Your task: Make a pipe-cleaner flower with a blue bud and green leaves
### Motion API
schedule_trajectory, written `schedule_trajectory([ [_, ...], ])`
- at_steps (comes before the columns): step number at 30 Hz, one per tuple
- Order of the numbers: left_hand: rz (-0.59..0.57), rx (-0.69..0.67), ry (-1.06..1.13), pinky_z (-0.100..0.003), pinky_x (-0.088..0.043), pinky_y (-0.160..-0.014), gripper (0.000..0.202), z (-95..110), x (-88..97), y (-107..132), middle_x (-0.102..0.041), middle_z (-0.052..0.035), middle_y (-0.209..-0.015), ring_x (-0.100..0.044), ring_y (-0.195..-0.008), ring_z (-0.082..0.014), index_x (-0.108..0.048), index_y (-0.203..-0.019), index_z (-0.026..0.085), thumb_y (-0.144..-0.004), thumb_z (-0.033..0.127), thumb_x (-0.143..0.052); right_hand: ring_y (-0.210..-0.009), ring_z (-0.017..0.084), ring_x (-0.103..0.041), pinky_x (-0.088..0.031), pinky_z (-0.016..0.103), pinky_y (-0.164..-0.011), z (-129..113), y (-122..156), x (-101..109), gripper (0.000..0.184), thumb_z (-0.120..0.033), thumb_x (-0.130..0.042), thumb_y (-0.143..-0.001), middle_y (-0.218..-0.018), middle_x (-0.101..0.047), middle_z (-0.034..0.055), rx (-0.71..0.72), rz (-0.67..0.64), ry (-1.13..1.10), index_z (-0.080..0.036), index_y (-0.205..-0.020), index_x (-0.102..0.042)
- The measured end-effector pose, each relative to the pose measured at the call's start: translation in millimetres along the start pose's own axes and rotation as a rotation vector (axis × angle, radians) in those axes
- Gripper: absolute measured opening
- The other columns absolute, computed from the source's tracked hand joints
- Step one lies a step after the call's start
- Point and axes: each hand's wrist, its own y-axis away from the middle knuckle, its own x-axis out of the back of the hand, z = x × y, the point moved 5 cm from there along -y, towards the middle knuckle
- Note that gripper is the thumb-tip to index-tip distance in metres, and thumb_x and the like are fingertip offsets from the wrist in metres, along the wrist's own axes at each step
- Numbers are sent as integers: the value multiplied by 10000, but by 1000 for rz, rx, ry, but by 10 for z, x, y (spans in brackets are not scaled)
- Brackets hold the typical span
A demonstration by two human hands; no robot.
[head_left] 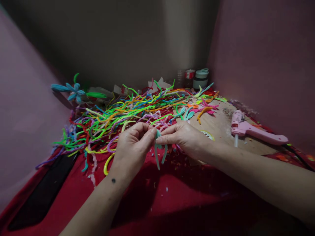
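My left hand (134,144) and my right hand (183,137) meet near the middle of the view, above the red cloth. Both pinch a pale mint-green pipe cleaner (157,158) between thumb and fingers. Two of its ends hang down below my fingertips, and its upper part looks bunched or looped, partly hidden by the fingers. Just behind my hands lies a large heap of multicoloured pipe cleaners (137,108). Folded mint-green pipe cleaner pieces (189,114) rest beyond my right hand.
A pink hot glue gun (261,131) lies on cardboard (221,126) at the right. A pipe-cleaner flower (75,92) stands at the back left. A long black object (44,193) lies at the left. A lidded cup (200,78) stands against the wall. Scraps dot the red cloth (177,196).
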Motion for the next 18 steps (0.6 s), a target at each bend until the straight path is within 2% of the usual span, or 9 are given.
schedule_trajectory([
  [7, -4, -42, -8, -165, -264, -390, 130, -22, -10, 20, -478, 43, -567, -338, -442, -42, -580, -708, 169, -786, 272, -597, -493, 73, -359, -283, 255, -531, 6, -17, -9, 236, -345, -737, -627, -494, -511, -35, 35, -79, 26, -134, -562, -652],
  [11, -10, -50, 80, -157, -318, -424, 117, -11, -3, -2, -494, 48, -599, -391, -467, -44, -575, -774, 183, -781, 290, -622, -469, 66, -378, -286, 243, -509, -9, -18, -6, 212, -295, -757, -589, -478, -510, -43, 16, -35, -113, -138, -532, -627],
  [13, -26, -4, 131, -166, -348, -438, 163, -53, 2, -24, -523, 42, -632, -433, -488, -56, -585, -848, 190, -761, 312, -648, -454, 69, -416, -308, 238, -492, -7, -32, 11, 198, -273, -766, -569, -472, -517, -42, 7, 3, -212, -139, -533, -624],
  [16, -185, 141, 194, -180, -330, -421, 246, -183, -69, -28, -517, 37, -610, -407, -455, -56, -614, -903, 177, -742, 356, -665, -434, 68, -452, -337, 226, -464, -1, -61, 51, 202, -249, -774, -555, -473, -538, -40, 25, 66, -315, -139, -534, -606],
  [18, -319, 246, 254, -182, -288, -408, 235, -271, -150, 1, -464, 47, -549, -348, -420, -45, -625, -836, 157, -751, 374, -655, -415, 59, -449, -338, 211, -436, 10, -76, 70, 223, -236, -777, -552, -467, -534, -46, 38, 102, -347, -135, -530, -580],
])
